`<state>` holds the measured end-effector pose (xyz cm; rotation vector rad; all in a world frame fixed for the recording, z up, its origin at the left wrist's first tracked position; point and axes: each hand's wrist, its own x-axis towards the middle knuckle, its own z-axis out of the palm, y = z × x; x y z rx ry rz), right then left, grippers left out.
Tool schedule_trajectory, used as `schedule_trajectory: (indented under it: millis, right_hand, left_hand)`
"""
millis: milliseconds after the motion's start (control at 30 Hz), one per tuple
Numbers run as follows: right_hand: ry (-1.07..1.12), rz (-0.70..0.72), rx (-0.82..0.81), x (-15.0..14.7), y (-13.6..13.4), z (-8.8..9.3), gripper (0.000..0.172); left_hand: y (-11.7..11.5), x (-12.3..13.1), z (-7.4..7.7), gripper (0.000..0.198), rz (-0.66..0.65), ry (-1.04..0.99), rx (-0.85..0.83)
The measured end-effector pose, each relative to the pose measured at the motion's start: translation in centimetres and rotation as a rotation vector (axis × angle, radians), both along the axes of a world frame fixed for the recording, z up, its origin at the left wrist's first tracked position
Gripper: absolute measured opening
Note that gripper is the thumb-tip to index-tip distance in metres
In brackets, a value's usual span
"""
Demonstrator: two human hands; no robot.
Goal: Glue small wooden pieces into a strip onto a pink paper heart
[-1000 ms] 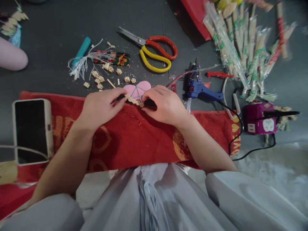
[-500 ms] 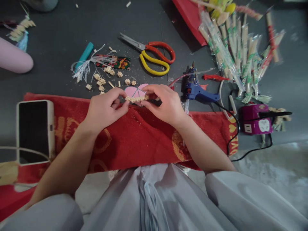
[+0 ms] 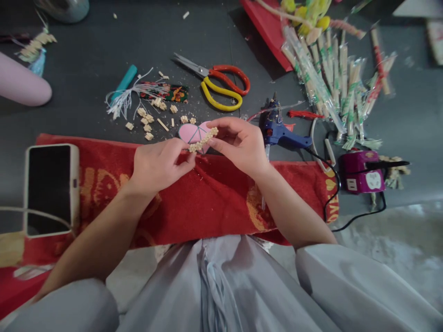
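Note:
Between my two hands is a short knobbly strip of small pale wooden pieces [image 3: 203,140], tilted with its right end higher. My right hand [image 3: 238,140] pinches that right end between thumb and fingers. At the lower left end, my left hand [image 3: 162,161] has its fingers closed on the strip. Just behind the strip lies a pink heart-shaped piece [image 3: 188,132] with dark lines across it, partly covered by the strip and my right fingers. Several pale wooden bits [image 3: 147,121] lie beyond my left hand.
A red towel [image 3: 207,198] lies along the front edge. Red-and-yellow-handled scissors [image 3: 221,94] lie beyond my hands. A blue glue gun [image 3: 282,131] is at the right, its black cord near a purple box [image 3: 363,171]. A phone [image 3: 51,189] lies left; wrapped sticks [image 3: 332,76] lie back right.
The wooden strip has turned from nearly level to tilted, its right end raised. My left hand has shifted slightly right, and more of the pink heart shows. The view has moved a little.

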<state>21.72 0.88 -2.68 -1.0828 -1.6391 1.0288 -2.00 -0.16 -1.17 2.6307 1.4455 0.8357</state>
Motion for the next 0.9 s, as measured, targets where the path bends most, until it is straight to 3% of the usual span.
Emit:
schedule_trajectory:
  millis: [100, 233, 500, 733, 900]
  right_hand:
    - [0.026, 0.01, 0.009, 0.0, 0.0, -0.1, 0.039]
    - [-0.014, -0.015, 0.055, 0.1, 0.0, -0.4, 0.043]
    - [-0.098, -0.071, 0.085, 1.4, 0.8, -0.5, 0.043]
    - [-0.12, -0.02, 0.191, 1.6, 0.9, 0.3, 0.033]
    - [-0.265, 0.034, 0.215, 1.5, 1.8, -0.4, 0.032]
  left_hand:
    - [-0.1, 0.2, -0.2, 0.036, -0.014, 0.081, -0.073]
    - [-0.2, 0.3, -0.1, 0.035, -0.147, 0.143, -0.124]
    - [0.8, 0.4, -0.8, 0.033, -0.302, 0.074, 0.057]
    - [0.5, 0.9, -0.7, 0.036, -0.376, 0.196, -0.076]
    - [0.3, 1.1, -0.5, 0.038, -0.405, 0.204, -0.066]
